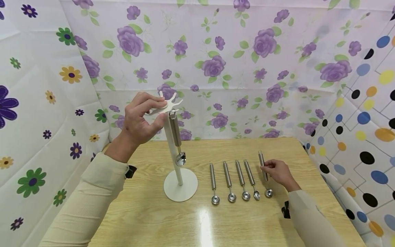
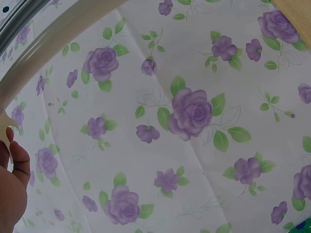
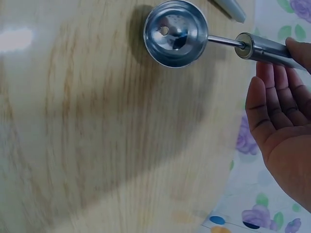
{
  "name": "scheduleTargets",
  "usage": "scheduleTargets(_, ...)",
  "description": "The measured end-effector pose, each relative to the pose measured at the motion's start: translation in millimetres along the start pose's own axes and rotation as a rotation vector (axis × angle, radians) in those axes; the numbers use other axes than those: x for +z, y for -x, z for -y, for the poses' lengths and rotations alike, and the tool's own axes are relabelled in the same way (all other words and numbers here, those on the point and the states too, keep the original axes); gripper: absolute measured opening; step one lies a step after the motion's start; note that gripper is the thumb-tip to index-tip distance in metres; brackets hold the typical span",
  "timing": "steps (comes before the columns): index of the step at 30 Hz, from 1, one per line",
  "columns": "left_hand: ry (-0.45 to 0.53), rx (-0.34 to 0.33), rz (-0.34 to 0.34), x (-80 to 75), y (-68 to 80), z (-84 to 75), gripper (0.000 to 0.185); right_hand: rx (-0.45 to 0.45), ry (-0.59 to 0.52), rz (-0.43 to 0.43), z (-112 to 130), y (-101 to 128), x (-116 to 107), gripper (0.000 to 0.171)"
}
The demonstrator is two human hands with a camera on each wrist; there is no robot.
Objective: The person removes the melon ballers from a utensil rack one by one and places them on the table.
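The left hand (image 1: 140, 118) pinches the top of a white stand (image 1: 180, 185), thumb and fingers closed on its branching hook plate, steadying it. 1 steel scoop (image 1: 176, 135) already hangs from a hook there, bowl down, close beside the pole. The right hand (image 1: 277, 171) rests on the table (image 1: 154, 219) with its fingertips curled onto the handle of the rightmost scoop (image 1: 264, 173), which lies flat with its bowl toward the person. In the right wrist view the fingers (image 3: 272, 82) touch the handle from the side while the palm is open, so the grip looks light rather than closed around it.

By the look of it, the step in hand is picking up that scoop to hang it beside the first. The next move calls for a firmer pinch on the handle, a lift clear of the row, and bringing the handle's top end to a free hook.

4 more scoops (image 1: 236, 180) lie in a row just to the left, near the grasped one, so a careless lift could knock the closest. The hanging scoop and the left hand's fingers crowd the hook plate. Flowered cloth (image 1: 216, 68) walls the table in.
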State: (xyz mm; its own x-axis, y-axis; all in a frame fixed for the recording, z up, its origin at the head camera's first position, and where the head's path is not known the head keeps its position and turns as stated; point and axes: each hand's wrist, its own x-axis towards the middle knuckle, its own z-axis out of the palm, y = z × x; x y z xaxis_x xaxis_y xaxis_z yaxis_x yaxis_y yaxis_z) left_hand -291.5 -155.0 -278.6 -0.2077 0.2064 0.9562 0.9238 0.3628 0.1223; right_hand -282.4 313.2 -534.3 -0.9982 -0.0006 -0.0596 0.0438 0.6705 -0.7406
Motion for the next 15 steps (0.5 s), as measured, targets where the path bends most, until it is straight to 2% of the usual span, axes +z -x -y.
scheduleTargets(15, -0.002, -0.003, 0.022, -0.6, -0.2, -0.5, 0.052, 0.149, -0.158, 0.049, -17, -8, 10, 0.044)
